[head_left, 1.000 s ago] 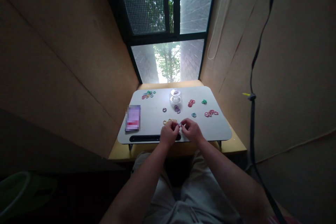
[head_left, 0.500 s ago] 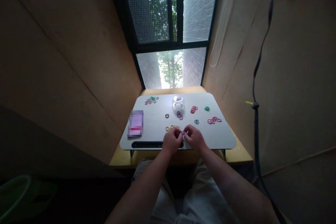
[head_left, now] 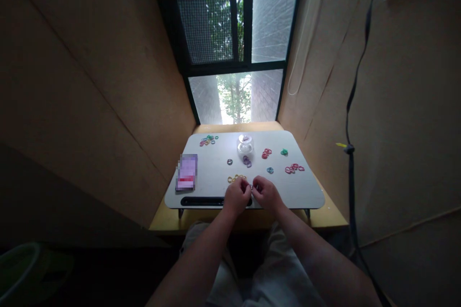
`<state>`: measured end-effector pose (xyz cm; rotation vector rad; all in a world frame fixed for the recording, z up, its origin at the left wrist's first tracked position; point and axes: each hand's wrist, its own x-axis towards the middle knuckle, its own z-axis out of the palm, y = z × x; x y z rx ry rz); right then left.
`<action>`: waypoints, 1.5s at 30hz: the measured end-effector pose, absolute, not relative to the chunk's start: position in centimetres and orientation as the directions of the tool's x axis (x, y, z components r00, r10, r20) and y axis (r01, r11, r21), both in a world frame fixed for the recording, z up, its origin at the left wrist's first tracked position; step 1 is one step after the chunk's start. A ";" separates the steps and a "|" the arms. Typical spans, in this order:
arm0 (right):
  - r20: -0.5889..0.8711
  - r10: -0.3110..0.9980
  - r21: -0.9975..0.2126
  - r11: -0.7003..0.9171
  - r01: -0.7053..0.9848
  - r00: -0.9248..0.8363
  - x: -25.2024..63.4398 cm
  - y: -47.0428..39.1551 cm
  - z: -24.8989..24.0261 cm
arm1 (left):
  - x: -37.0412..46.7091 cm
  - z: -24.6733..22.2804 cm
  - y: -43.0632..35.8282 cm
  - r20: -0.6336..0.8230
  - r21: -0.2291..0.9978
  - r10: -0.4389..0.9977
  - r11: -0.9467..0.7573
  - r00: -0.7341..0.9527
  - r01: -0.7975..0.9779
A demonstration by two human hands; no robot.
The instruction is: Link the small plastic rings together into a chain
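At the front edge of the white lap table point(head_left: 212, 172), my left hand point(head_left: 238, 195) and my right hand point(head_left: 265, 193) meet with fingertips pinched almost together. Between them shows a tiny pale band point(head_left: 251, 187), possibly a small hair tie; its shape is mostly hidden by the fingers. Just beyond my left hand lie several yellow ring-shaped bands point(head_left: 236, 178). Purple bands point(head_left: 247, 161) and a single dark band point(head_left: 229, 161) sit farther back. A blue band cluster point(head_left: 270, 170) lies beyond my right hand.
A clear round container point(head_left: 245, 145) stands at the back middle. Red bands point(head_left: 266, 153), green bands point(head_left: 284, 152) and pink bands point(head_left: 294, 168) lie to the right, mixed bands point(head_left: 209, 140) at the back left. A blurred purple phone-like rectangle point(head_left: 186, 172) is on the left, above a black slot point(head_left: 201, 201).
The whole view has shifted slightly, so the table appears a little lower. Both hands stay pinched together at the same spot, with only small finger movement.
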<state>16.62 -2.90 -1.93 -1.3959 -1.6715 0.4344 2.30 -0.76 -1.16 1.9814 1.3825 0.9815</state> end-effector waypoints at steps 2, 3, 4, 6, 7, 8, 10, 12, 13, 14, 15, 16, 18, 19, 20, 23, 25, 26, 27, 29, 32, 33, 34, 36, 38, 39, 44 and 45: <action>0.400 0.916 -0.735 0.307 0.604 0.021 16.6 -3.0 -2.0 | 2.3 -1.1 -0.9 0.264 0.759 0.941 -0.338 0.212 0.557; 0.397 0.918 -0.737 0.308 0.601 0.016 16.6 -3.0 -2.0 | 2.2 -1.0 -0.9 0.265 0.761 0.940 -0.340 0.213 0.553; 0.395 0.919 -0.741 0.308 0.596 0.016 16.6 -3.0 -2.1 | 2.2 -1.0 -0.9 0.266 0.762 0.940 -0.342 0.216 0.550; 0.402 0.915 -0.741 0.316 0.593 0.015 16.7 -2.8 -2.3 | 2.1 -1.0 -0.9 0.264 0.771 0.934 -0.354 0.240 0.529; 0.407 0.913 -0.739 0.320 0.593 0.014 16.7 -2.7 -2.3 | 2.0 -1.0 -0.9 0.265 0.776 0.930 -0.362 0.255 0.516; 0.409 0.912 -0.737 0.323 0.593 0.011 16.7 -2.7 -2.4 | 2.0 -1.0 -0.8 0.266 0.781 0.925 -0.371 0.270 0.502; 0.407 0.914 -0.736 0.324 0.594 0.006 16.7 -2.6 -2.4 | 1.9 -1.0 -0.8 0.270 0.788 0.918 -0.384 0.291 0.481; 0.401 0.916 -0.738 0.320 0.594 0.004 16.7 -2.6 -2.4 | 1.9 -1.0 -0.8 0.275 0.787 0.911 -0.397 0.307 0.472; 0.399 0.917 -0.737 0.317 0.597 0.006 16.7 -2.6 -2.4 | 1.9 -1.0 -0.8 0.276 0.786 0.909 -0.401 0.313 0.470; 0.399 0.917 -0.736 0.314 0.600 0.009 16.7 -2.7 -2.3 | 1.9 -1.0 -0.8 0.275 0.786 0.908 -0.402 0.318 0.470; 0.399 0.917 -0.734 0.310 0.604 0.014 16.7 -2.7 -2.3 | 1.9 -0.9 -0.8 0.272 0.785 0.907 -0.402 0.322 0.470; 0.399 0.917 -0.731 0.306 0.610 0.018 16.7 -2.7 -2.3 | 1.9 -0.9 -0.8 0.268 0.786 0.907 -0.400 0.324 0.471; 0.397 0.917 -0.727 0.294 0.620 0.031 16.7 -2.7 -2.3 | 1.9 -0.8 -0.8 0.258 0.789 0.909 -0.394 0.327 0.471; 0.397 0.917 -0.726 0.289 0.624 0.037 16.7 -2.7 -2.3 | 1.9 -0.7 -0.9 0.255 0.792 0.909 -0.392 0.329 0.469; 0.397 0.917 -0.725 0.285 0.627 0.041 16.7 -2.7 -2.3 | 1.9 -0.7 -0.9 0.254 0.794 0.908 -0.392 0.332 0.465; 0.399 0.916 -0.728 0.291 0.621 0.038 16.7 -2.7 -2.2 | 1.8 -0.6 -0.8 0.251 0.803 0.908 -0.390 0.336 0.451; 0.401 0.915 -0.733 0.302 0.610 0.028 16.7 -2.8 -2.1 | 1.8 -0.6 -0.8 0.252 0.811 0.911 -0.383 0.327 0.442; 0.402 0.915 -0.734 0.307 0.606 0.023 16.7 -2.9 -2.0 | 1.8 -0.7 -0.8 0.252 0.816 0.913 -0.379 0.322 0.437; 0.403 0.915 -0.735 0.310 0.603 0.020 16.7 -2.9 -2.0 | 1.8 -0.7 -0.8 0.252 0.820 0.915 -0.375 0.316 0.433; 0.406 0.914 -0.735 0.314 0.601 0.019 16.7 -2.9 -1.9 | 1.8 -0.7 -0.8 0.250 0.823 0.919 -0.368 0.305 0.433; 0.409 0.912 -0.740 0.319 0.592 0.019 16.7 -3.0 -1.8 | 1.8 -0.8 -0.8 0.242 0.823 0.931 -0.346 0.274 0.450; 0.410 0.912 -0.743 0.321 0.587 0.020 16.7 -3.0 -1.8 | 1.8 -0.8 -0.8 0.239 0.824 0.935 -0.338 0.262 0.455; 0.411 0.912 -0.746 0.324 0.582 0.018 16.7 -3.0 -1.8 | 1.8 -0.9 -0.8 0.235 0.826 0.938 -0.330 0.253 0.457; 0.411 0.911 -0.749 0.328 0.575 0.016 16.7 -3.0 -1.8 | 1.8 -0.9 -0.8 0.230 0.830 0.943 -0.318 0.240 0.457; 0.412 0.911 -0.749 0.330 0.575 0.014 16.7 -3.0 -1.8 | 1.9 -1.0 -0.7 0.225 0.834 0.947 -0.309 0.229 0.457; 0.413 0.911 -0.747 0.331 0.576 0.012 16.7 -3.0 -1.9 | 1.9 -0.9 -0.7 0.220 0.837 0.949 -0.303 0.227 0.456; 0.414 0.910 -0.753 0.333 0.568 0.016 16.8 -3.0 -1.9 | 2.0 -0.8 -0.7 0.207 0.846 0.952 -0.290 0.225 0.449; 0.415 0.910 -0.755 0.333 0.565 0.019 16.8 -2.9 -2.0 | 2.0 -0.9 -0.7 0.208 0.847 0.952 -0.290 0.224 0.447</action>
